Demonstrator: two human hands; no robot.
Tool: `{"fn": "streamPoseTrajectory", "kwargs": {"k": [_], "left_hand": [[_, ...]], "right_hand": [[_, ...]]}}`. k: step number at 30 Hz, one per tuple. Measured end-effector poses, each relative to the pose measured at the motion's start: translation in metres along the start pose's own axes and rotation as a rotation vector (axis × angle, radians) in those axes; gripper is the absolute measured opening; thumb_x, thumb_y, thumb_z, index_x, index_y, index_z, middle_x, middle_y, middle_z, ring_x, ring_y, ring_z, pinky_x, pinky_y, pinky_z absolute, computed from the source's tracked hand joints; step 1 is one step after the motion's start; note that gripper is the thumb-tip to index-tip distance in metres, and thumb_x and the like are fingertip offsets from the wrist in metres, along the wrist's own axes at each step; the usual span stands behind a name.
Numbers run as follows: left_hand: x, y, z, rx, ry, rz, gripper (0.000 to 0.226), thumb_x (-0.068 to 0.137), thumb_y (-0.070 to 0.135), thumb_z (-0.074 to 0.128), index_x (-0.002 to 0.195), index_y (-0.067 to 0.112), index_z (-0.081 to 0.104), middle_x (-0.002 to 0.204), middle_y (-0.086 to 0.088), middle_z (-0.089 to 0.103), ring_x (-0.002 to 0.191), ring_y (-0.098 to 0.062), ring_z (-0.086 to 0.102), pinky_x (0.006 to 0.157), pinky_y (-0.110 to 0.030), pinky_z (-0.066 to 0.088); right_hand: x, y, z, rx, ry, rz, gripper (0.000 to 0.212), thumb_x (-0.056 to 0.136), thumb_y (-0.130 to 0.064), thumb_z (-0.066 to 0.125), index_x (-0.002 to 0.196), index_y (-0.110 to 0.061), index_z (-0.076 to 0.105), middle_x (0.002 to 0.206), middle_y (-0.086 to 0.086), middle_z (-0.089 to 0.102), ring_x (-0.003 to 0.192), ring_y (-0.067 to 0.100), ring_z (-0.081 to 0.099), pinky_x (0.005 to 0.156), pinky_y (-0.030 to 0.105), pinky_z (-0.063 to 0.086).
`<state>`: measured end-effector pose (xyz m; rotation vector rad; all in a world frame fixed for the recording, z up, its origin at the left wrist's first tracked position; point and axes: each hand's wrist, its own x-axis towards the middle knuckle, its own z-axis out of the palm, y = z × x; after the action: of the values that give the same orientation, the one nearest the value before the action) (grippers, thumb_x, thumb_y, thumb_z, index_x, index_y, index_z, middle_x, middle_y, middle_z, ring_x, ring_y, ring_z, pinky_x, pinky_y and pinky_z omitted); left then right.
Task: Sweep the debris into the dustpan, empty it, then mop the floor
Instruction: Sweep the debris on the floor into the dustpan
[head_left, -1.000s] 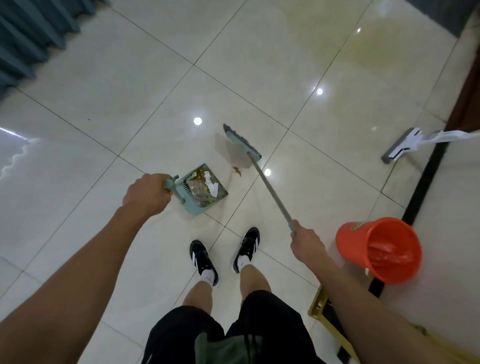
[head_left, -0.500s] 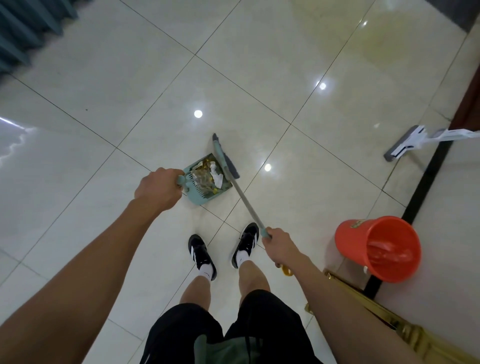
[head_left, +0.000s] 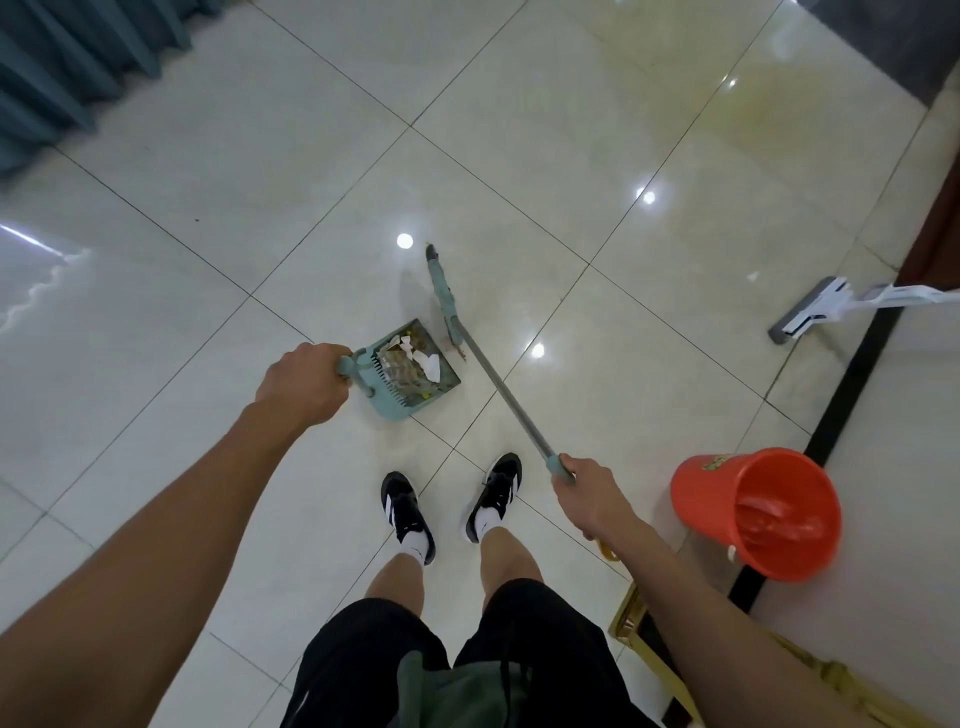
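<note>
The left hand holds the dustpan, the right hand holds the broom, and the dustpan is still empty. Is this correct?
Not quite. The head view shows the dustpan already holds debris: white scraps and brownish bits. The rest is right: the left hand holds the dustpan and the right hand holds the broom.

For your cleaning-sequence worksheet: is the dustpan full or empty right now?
Holding debris, not emptied: the dustpan shows white paper scraps and brownish litter inside, gripped by the left hand.
</note>
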<state>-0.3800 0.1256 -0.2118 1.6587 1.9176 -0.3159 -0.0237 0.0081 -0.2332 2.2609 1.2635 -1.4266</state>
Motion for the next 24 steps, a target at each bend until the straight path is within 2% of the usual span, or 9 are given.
{"fn": "streamPoseTrajectory", "kwargs": {"k": [2, 4, 9, 11, 13, 16, 18, 20, 24], "left_hand": [[-0.001, -0.006, -0.001, -0.006, 0.003, -0.013, 0.015, 0.091, 0.017, 0.058, 0.093, 0.03, 0.065, 0.086, -0.002, 0.06, 0.08, -0.029, 0.061, 0.07, -0.038, 0.052], [-0.002, -0.011, -0.002, -0.011, 0.003, -0.02, 0.013, 0.092, 0.017, 0.059, 0.091, 0.03, 0.065, 0.085, -0.002, 0.06, 0.08, -0.029, 0.061, 0.071, -0.039, 0.054], [0.0, -0.015, 0.002, -0.013, 0.001, -0.027, 0.016, 0.092, 0.017, 0.059, 0.088, 0.032, 0.061, 0.084, -0.002, 0.059, 0.08, -0.029, 0.061, 0.07, -0.039, 0.053], [0.001, -0.015, 0.006, -0.014, -0.002, -0.021, 0.015, 0.091, 0.018, 0.06, 0.09, 0.033, 0.062, 0.085, -0.002, 0.059, 0.08, -0.029, 0.061, 0.071, -0.039, 0.054], [0.002, -0.014, 0.008, -0.014, -0.003, -0.021, 0.015, 0.091, 0.018, 0.06, 0.092, 0.032, 0.063, 0.085, -0.003, 0.06, 0.08, -0.03, 0.061, 0.071, -0.039, 0.054], [0.001, -0.013, 0.01, -0.015, -0.004, -0.024, 0.016, 0.09, 0.016, 0.059, 0.091, 0.032, 0.062, 0.085, -0.003, 0.061, 0.079, -0.03, 0.061, 0.069, -0.038, 0.052], [0.0, -0.013, 0.011, -0.017, 0.001, -0.022, 0.016, 0.09, 0.016, 0.059, 0.091, 0.031, 0.062, 0.084, -0.003, 0.061, 0.079, -0.029, 0.061, 0.068, -0.037, 0.051], [-0.002, -0.011, 0.013, -0.021, 0.003, -0.025, 0.016, 0.09, 0.016, 0.058, 0.092, 0.03, 0.064, 0.083, -0.002, 0.061, 0.078, -0.029, 0.061, 0.067, -0.036, 0.05], [-0.011, -0.01, 0.017, -0.043, -0.004, -0.049, 0.017, 0.09, 0.015, 0.057, 0.092, 0.031, 0.064, 0.082, -0.002, 0.061, 0.077, -0.029, 0.062, 0.065, -0.034, 0.047]], "right_hand": [[0.003, -0.009, 0.002, -0.158, 0.032, -0.031, 0.047, 0.105, -0.024, 0.037, 0.151, -0.018, 0.041, 0.114, 0.01, 0.064, 0.069, 0.019, 0.058, 0.054, 0.032, 0.054], [0.007, -0.015, 0.006, -0.303, 0.059, -0.046, 0.043, 0.104, -0.024, 0.038, 0.147, -0.017, 0.044, 0.117, 0.011, 0.063, 0.087, 0.024, 0.062, 0.072, 0.036, 0.055], [0.019, -0.031, 0.013, -0.49, 0.051, -0.009, 0.033, 0.1, -0.019, 0.046, 0.132, -0.013, 0.044, 0.099, 0.008, 0.058, 0.082, 0.026, 0.056, 0.065, 0.033, 0.043], [0.024, -0.036, 0.015, -0.485, 0.018, 0.002, 0.028, 0.099, -0.018, 0.048, 0.127, -0.011, 0.048, 0.104, 0.009, 0.058, 0.081, 0.024, 0.053, 0.065, 0.032, 0.042], [0.027, -0.04, 0.021, -0.438, -0.032, 0.0, 0.022, 0.1, -0.017, 0.047, 0.12, -0.012, 0.052, 0.111, 0.01, 0.061, 0.08, 0.022, 0.054, 0.062, 0.031, 0.044], [0.021, -0.036, 0.034, -0.202, -0.091, 0.008, 0.017, 0.101, -0.019, 0.042, 0.108, -0.012, 0.056, 0.097, 0.011, 0.064, 0.059, 0.021, 0.058, 0.047, 0.036, 0.054], [0.013, -0.033, 0.038, -0.015, -0.121, 0.04, 0.027, 0.103, -0.021, 0.042, 0.122, -0.012, 0.059, 0.087, 0.009, 0.061, 0.049, 0.021, 0.053, 0.038, 0.031, 0.048], [0.006, -0.031, 0.04, 0.126, -0.15, 0.085, 0.039, 0.103, -0.024, 0.045, 0.14, -0.016, 0.053, 0.079, 0.005, 0.055, 0.044, 0.016, 0.044, 0.037, 0.024, 0.04], [-0.007, -0.028, 0.038, 0.193, -0.192, 0.072, 0.046, 0.102, -0.026, 0.049, 0.147, -0.021, 0.048, 0.071, 0.002, 0.052, 0.042, 0.015, 0.038, 0.039, 0.023, 0.038]]}}
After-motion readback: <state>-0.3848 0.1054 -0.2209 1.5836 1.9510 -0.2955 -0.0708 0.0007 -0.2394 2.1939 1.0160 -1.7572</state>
